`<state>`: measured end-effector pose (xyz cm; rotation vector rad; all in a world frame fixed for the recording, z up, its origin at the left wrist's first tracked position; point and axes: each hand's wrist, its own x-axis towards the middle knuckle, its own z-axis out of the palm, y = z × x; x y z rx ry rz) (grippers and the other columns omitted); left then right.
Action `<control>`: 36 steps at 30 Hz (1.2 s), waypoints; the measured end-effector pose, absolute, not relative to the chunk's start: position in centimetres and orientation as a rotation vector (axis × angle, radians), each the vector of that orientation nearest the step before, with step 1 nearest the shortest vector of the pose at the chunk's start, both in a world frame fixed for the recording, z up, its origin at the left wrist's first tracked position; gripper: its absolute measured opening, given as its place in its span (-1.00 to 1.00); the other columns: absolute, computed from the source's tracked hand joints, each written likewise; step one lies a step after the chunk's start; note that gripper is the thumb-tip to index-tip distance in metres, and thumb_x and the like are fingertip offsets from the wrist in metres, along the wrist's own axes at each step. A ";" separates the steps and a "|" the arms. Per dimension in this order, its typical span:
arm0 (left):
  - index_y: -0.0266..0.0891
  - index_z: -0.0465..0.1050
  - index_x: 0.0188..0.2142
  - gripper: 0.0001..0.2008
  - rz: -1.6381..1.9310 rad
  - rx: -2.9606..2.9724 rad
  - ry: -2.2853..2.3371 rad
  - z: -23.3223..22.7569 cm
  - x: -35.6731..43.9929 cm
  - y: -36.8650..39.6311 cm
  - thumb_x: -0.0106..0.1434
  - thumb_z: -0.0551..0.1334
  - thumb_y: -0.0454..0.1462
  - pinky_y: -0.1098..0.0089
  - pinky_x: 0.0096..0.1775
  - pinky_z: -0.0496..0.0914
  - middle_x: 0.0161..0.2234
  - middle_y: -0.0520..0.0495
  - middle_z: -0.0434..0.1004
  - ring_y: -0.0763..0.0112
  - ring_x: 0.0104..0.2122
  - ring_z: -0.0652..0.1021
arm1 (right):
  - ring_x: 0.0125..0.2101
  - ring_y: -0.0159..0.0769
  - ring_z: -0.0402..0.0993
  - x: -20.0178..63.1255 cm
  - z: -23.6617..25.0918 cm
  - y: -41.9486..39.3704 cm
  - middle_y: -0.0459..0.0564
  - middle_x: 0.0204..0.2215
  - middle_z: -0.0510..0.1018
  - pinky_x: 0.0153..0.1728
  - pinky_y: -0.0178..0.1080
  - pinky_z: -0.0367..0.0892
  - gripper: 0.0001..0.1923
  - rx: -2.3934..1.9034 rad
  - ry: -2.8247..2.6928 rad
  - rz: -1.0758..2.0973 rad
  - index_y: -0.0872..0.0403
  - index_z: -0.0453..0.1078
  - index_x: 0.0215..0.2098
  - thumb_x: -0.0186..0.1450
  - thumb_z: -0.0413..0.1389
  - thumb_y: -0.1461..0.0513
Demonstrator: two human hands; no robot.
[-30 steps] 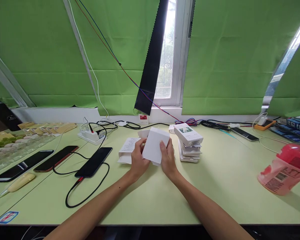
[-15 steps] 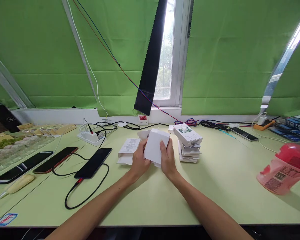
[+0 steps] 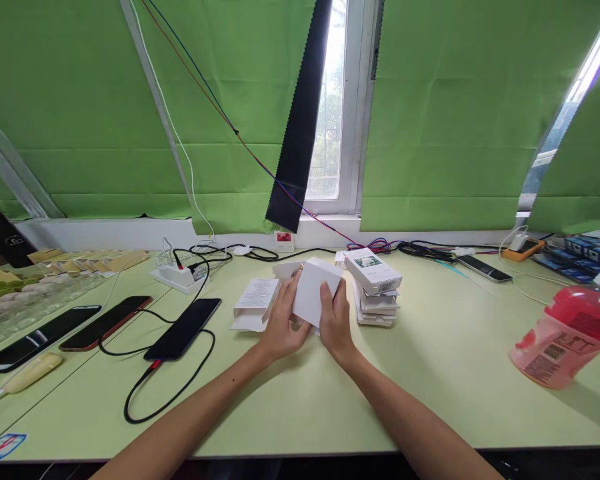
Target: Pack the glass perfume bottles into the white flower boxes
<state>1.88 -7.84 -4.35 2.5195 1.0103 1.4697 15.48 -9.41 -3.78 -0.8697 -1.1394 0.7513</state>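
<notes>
A plain white cardboard box [image 3: 315,293] is held tilted above the middle of the table. Along its left side, my left hand [image 3: 283,327] is closed, with the thumb low near the bottom edge. My right hand [image 3: 336,323] grips the right side, its thumb lying on the white face. Behind the box, white flaps stick out, partly hidden by my fingers. Just left of my left hand lies an open white box [image 3: 254,300] with printed text on top. To the right of my right hand stands a stack of white boxes [image 3: 377,308], topped by a box with a flower picture [image 3: 374,269].
On the left are a black phone [image 3: 184,328] with a cable, more phones [image 3: 106,323], a power strip [image 3: 177,277] and egg trays [image 3: 35,293]. A pink bottle [image 3: 563,340] stands at right. Cables [image 3: 425,251] run along the back below the green blinds [image 3: 445,120].
The held box has turned and shifted slightly right. My left hand has slid further up along its side, its thumb now lower. The view has moved a little.
</notes>
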 end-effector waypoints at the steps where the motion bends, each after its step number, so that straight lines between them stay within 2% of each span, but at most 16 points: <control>1: -0.08 -0.10 0.50 -0.08 1.446 2.519 0.997 -4.3 1.9 -7.9 0.23 0.27 -0.34 -0.03 0.25 0.39 0.37 -0.31 0.24 -0.04 0.34 0.35 | -0.28 -0.17 0.56 15.5 -3.8 -9.4 0.03 -0.18 0.62 -0.31 -0.17 0.43 -0.63 -0.876 -1.134 0.745 -0.01 0.24 0.01 0.49 -0.05 -0.09; 6: -0.07 -0.30 0.53 0.04 1.344 2.534 0.889 -4.3 1.7 -8.1 0.24 0.32 -0.28 -0.13 0.36 0.22 0.48 -0.32 0.01 -0.13 0.45 0.15 | -0.20 -0.14 0.57 15.5 -3.8 -9.3 0.03 -0.14 0.62 -0.22 -0.14 0.44 -0.66 -0.894 -1.119 0.722 -0.04 0.24 0.00 0.50 -0.05 -0.09; 13: -0.07 -0.39 0.54 0.15 1.239 2.533 0.863 -4.3 1.1 -7.9 0.20 0.39 -0.23 -0.14 0.41 0.13 0.52 -0.31 -0.13 -0.16 0.48 0.05 | -0.21 -0.13 0.58 15.5 -4.1 -9.1 0.07 -0.10 0.63 -0.21 -0.10 0.45 -0.63 -0.876 -1.103 0.765 -0.03 0.23 0.03 0.49 -0.04 -0.11; 20: -0.06 -0.36 0.54 0.15 1.252 2.508 0.911 -4.5 1.2 -7.8 0.18 0.40 -0.24 -0.14 0.40 0.15 0.52 -0.31 -0.12 -0.16 0.48 0.08 | -0.21 -0.12 0.57 15.6 -4.0 -9.1 0.11 -0.04 0.62 -0.20 -0.07 0.47 -0.62 -0.845 -1.110 0.801 -0.03 0.24 0.10 0.50 -0.04 -0.07; 29: -0.05 -0.29 0.53 0.13 1.275 2.471 0.997 -4.5 1.5 -7.7 0.17 0.40 -0.21 -0.06 0.34 0.28 0.48 -0.30 0.03 -0.12 0.43 0.19 | -0.33 -0.20 0.53 15.6 -3.9 -9.0 0.13 -0.03 0.61 -0.26 -0.12 0.44 -0.65 -0.842 -1.115 0.816 -0.01 0.29 -0.01 0.48 -0.06 -0.07; 36: -0.10 -0.20 0.53 0.08 1.374 2.465 1.048 -4.3 1.6 -7.7 0.17 0.40 -0.16 -0.04 0.31 0.33 0.44 -0.31 0.16 -0.13 0.40 0.27 | -0.29 -0.17 0.51 15.7 -3.9 -9.0 0.04 -0.20 0.59 -0.33 -0.18 0.39 -0.58 -0.790 -1.141 0.824 -0.03 0.30 0.06 0.48 -0.09 -0.11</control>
